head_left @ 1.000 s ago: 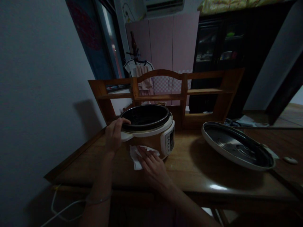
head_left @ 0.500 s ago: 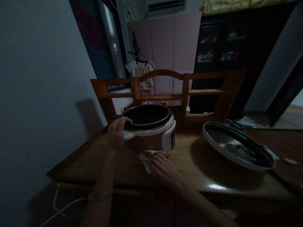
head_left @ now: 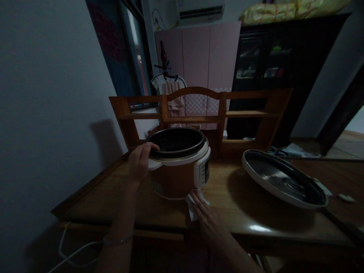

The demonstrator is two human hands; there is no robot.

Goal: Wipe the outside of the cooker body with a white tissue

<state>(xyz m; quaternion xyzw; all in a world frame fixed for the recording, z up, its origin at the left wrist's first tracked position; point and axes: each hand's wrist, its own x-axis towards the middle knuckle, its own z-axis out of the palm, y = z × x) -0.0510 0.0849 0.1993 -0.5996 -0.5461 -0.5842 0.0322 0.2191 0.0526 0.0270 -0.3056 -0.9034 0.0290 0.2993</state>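
An electric pressure cooker [head_left: 173,178] with a brown body, white trim and a dark inner pot [head_left: 178,141] stands uncovered on the wooden desk. My left hand [head_left: 139,161] grips the cooker's rim on its left side, thumb over the pot's edge and the other fingers mostly hidden. Pressed under the fingers of my right hand [head_left: 203,208] is a white tissue [head_left: 193,210], low at the cooker's front right, below the control panel [head_left: 203,172]. The detached lid [head_left: 284,178] lies on the right with its inner side up.
Behind the cooker rises a wooden shelf rack [head_left: 196,118] along the desk's back. A wall [head_left: 57,113] borders the left side. White cables [head_left: 71,256] hang at the lower left. A small white object [head_left: 346,198] lies right of the lid.
My right hand has moved the tissue right and down, from the cooker's front face to near its base under the panel. My left hand keeps its hold on the rim.
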